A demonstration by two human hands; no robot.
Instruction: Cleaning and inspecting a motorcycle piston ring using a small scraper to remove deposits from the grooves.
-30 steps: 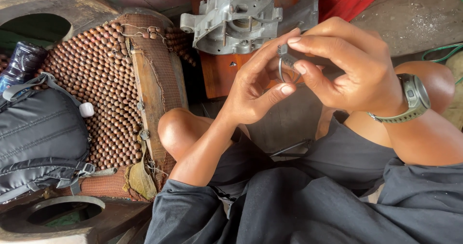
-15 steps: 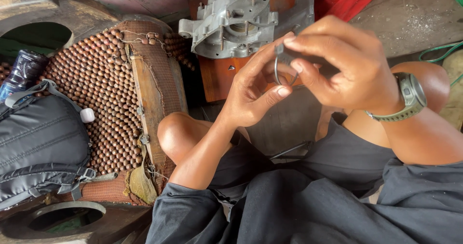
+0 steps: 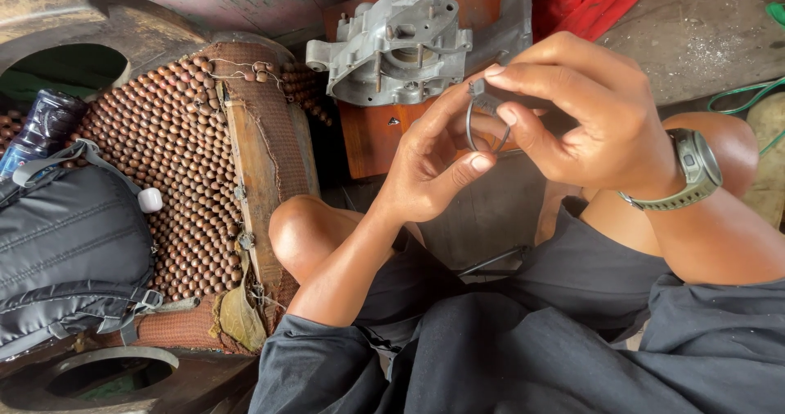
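1. A thin dark metal ring (image 3: 484,128) is held up between both hands, in front of the knees.
2. The left hand (image 3: 429,164) pinches its lower edge with thumb and fingers; the right hand (image 3: 585,115) closes fingertips on its top.
3. The step seems to be inspecting or spreading the ring; the next move would need a gentle, even grip.
4. Behind stands a grey cast engine casing (image 3: 392,46) on a wooden block (image 3: 368,140).

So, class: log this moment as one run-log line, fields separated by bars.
left hand: holds thin ring | right hand: pinches ring's top | behind: grey metal casing | left: black backpack
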